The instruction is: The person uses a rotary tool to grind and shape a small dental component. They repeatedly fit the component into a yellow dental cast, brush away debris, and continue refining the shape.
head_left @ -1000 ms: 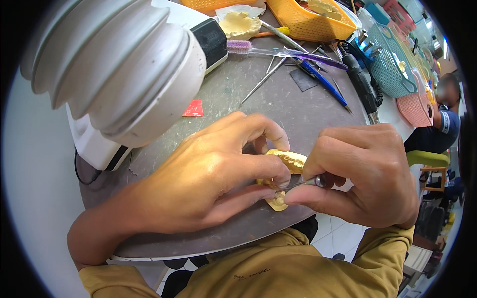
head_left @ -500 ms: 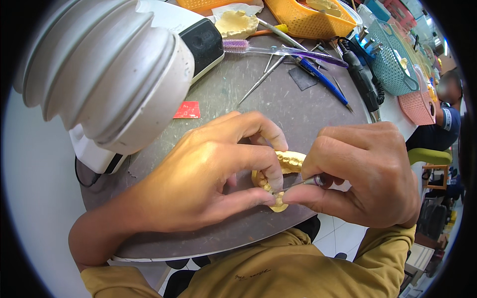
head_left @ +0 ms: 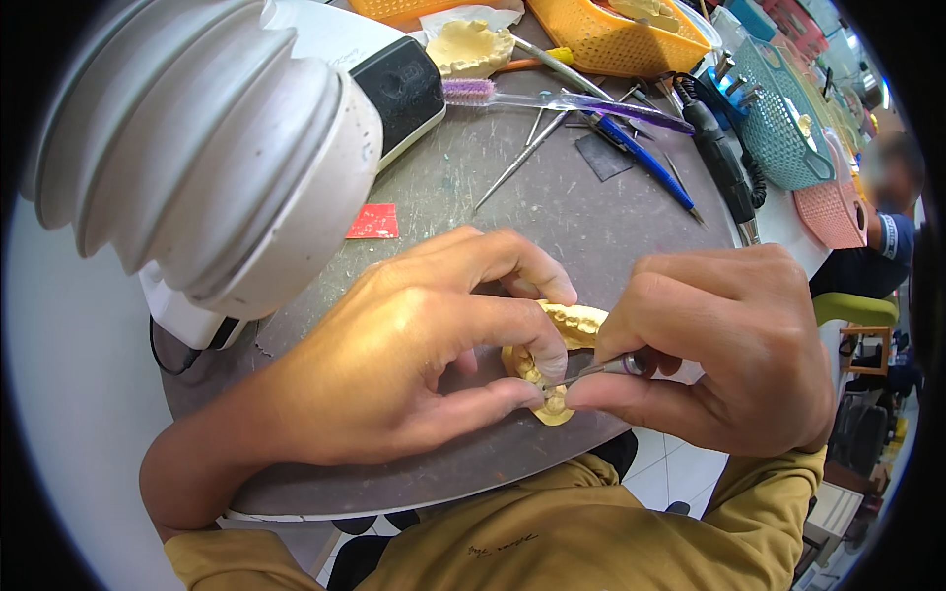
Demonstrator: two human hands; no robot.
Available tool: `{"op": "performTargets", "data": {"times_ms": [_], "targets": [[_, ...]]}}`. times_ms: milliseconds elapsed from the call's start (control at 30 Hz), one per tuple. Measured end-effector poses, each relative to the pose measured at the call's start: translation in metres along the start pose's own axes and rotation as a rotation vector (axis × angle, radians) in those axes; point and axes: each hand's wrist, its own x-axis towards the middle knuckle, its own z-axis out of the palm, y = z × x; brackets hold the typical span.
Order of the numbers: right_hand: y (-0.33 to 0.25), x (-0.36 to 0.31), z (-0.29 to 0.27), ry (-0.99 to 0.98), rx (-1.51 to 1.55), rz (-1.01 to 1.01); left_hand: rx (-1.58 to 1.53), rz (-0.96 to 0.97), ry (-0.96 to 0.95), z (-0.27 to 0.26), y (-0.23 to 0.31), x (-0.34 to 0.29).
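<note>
A yellow plaster dental cast [head_left: 579, 323], horseshoe-shaped with a row of teeth, is held near the front edge of the table. My left hand [head_left: 424, 350] is closed round its left side, thumb and fingers gripping it and hiding part of the arch. Pinched in my right hand [head_left: 719, 350] is a slim metal dental hand instrument [head_left: 623, 365]. Its thin tip meets the teeth at the cast's near left end, between my left thumb and forefinger. My right thumb lies close beside the cast there.
A white ribbed suction hose [head_left: 207, 148] looms at left. Near a red square [head_left: 373, 222] lie a purple toothbrush [head_left: 552, 100], blue pen [head_left: 645, 163] and metal probe [head_left: 522, 161]. Behind are another cast [head_left: 471, 49], an orange basket [head_left: 631, 44] and a black handpiece [head_left: 719, 158]. A person sits far right.
The instrument's handle and my right hand have shifted very slightly, with the tip still at the same teeth. The cast has tilted a little in my left hand.
</note>
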Motion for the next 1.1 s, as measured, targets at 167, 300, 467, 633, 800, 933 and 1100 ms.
{"op": "performTargets", "data": {"times_ms": [167,300,467,633,800,933,1100], "targets": [[0.0,-0.001,0.003,0.035,0.002,-0.026,0.03,0.012,0.007,0.0,0.0,-0.001],[0.005,-0.003,0.006,0.054,-0.017,-0.11,0.039,0.026,-0.002,0.0,-0.001,0.0],[0.002,0.0,-0.002,0.002,-0.062,-0.13,0.058,0.012,-0.012,-0.002,0.0,0.001],[0.017,0.001,0.002,0.02,-0.011,-0.278,0.064,0.025,-0.021,-0.003,0.0,0.003],[0.01,0.006,0.006,0.066,0.012,-0.3,0.088,0.036,-0.012,-0.003,0.001,0.004],[0.012,0.011,-0.002,-0.046,-0.045,-0.286,0.09,0.025,-0.004,-0.004,-0.001,0.001],[0.005,0.014,-0.007,-0.038,-0.01,-0.334,0.086,0.06,-0.019,-0.004,-0.001,0.005]]}}
